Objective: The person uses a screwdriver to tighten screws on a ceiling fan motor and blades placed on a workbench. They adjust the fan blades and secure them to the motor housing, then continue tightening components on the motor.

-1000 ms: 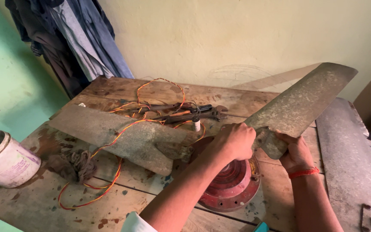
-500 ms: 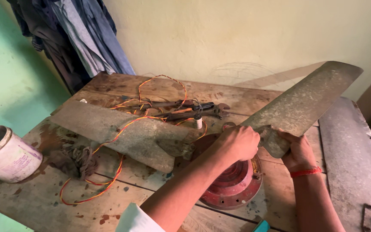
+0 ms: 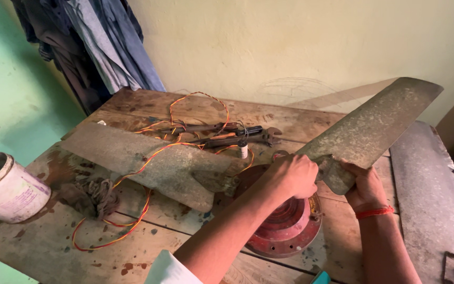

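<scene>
A red ceiling fan motor point(image 3: 285, 231) lies on the worn wooden table point(image 3: 132, 252). One dusty grey blade point(image 3: 379, 123) rises from it toward the upper right. My right hand point(image 3: 364, 185), with a red thread at the wrist, grips the root of that blade from below. My left hand point(image 3: 292, 176) is closed over the top of the motor where the blade meets it; what its fingers pinch is hidden. A second grey blade point(image 3: 143, 158) lies flat across the table to the left.
Red and yellow wire point(image 3: 132, 210) loops over the flat blade and table. Pliers and other tools point(image 3: 237, 135) lie at the back. A white paint bucket point(image 3: 6, 186) stands at the left edge, clothes point(image 3: 95, 47) hang on the wall, a grey board point(image 3: 432, 200) lies right.
The view has drifted slightly. Both hands stay at the blade's root on the motor, with my left hand shifted a little over the joint.
</scene>
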